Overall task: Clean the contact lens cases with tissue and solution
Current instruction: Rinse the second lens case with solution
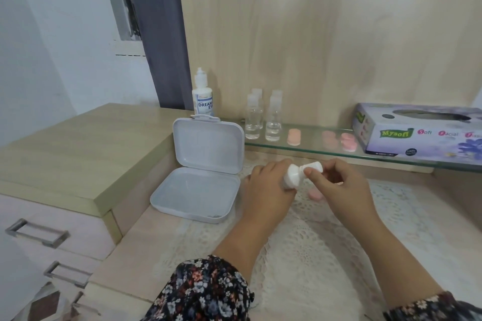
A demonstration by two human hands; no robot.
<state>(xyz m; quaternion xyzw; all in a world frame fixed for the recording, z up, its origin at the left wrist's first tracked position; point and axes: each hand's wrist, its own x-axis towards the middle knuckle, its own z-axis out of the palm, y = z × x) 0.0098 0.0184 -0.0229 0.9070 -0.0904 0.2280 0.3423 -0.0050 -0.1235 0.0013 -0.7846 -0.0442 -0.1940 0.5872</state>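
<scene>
A white contact lens case (302,173) is held in the air over the lace mat (300,255), between both hands. My left hand (268,187) grips its left cup. My right hand (339,185) pinches its right cup with thumb and fingers. A pink cap (316,194) lies on the mat just under my hands. The solution bottle (203,98) stands at the back left. The purple tissue box (417,131) sits on the glass shelf (326,150) at the right.
An open white plastic box (198,190) lies left of my hands, its lid leaning up. Several small clear bottles (263,117) and pink lens-case caps (294,137) stand on the glass shelf. A raised wooden cabinet top (78,154) with drawers is at the left.
</scene>
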